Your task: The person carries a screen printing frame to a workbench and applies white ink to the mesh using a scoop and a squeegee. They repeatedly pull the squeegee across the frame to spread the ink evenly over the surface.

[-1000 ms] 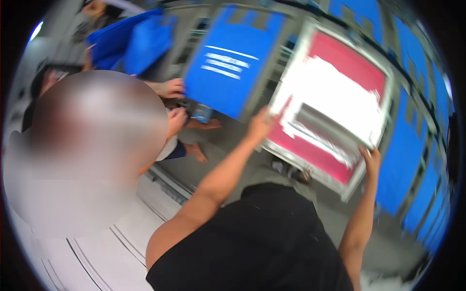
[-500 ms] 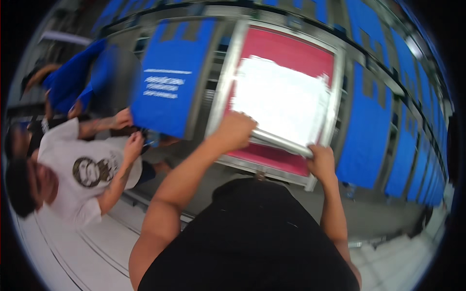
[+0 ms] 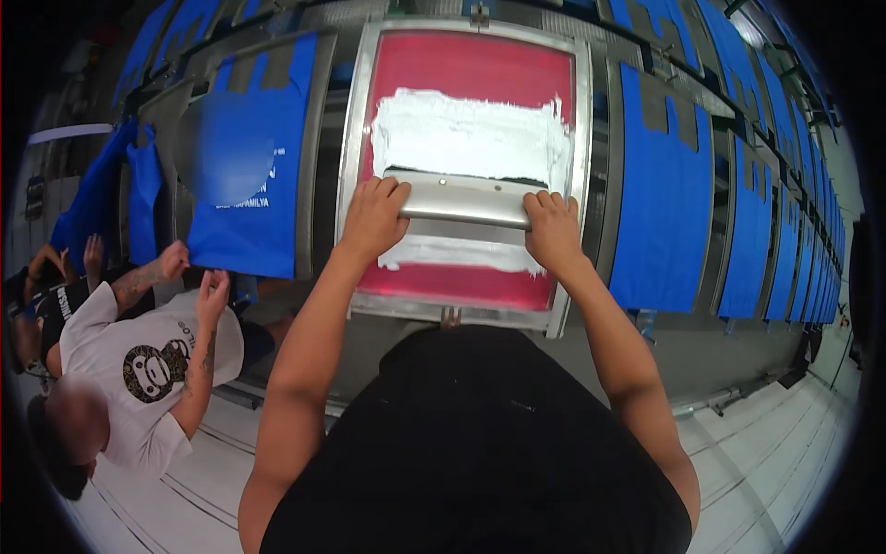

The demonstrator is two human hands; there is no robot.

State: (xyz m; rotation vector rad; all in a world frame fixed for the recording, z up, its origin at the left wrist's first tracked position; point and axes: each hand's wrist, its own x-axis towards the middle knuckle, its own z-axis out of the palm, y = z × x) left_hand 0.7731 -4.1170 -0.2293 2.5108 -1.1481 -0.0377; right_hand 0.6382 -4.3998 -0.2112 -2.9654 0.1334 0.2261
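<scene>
A screen-printing frame (image 3: 581, 120) with red mesh (image 3: 471, 60) lies in front of me. White ink (image 3: 452, 129) covers a broad patch in the middle of the mesh, thickest beyond the squeegee. Across the ink stands a wide metal squeegee (image 3: 466, 201). My left hand (image 3: 376, 220) is closed round its left end, and my right hand (image 3: 554, 231) grips its right end. Thinner, streaky white shows on the mesh just on my side of the squeegee. The blade's lower edge is mostly hidden.
Blue fabric pieces (image 3: 660, 203) lie on flat boards in a long row to the right. Another blue piece (image 3: 249, 222) with white print lies to the left. There a co-worker in a white T-shirt (image 3: 152, 351) holds its near edge. Further left is another person.
The squeegee has moved away from me, from the ink's near edge into its middle, with both hands on it. My view has shifted, and the screen now looks straighter.
</scene>
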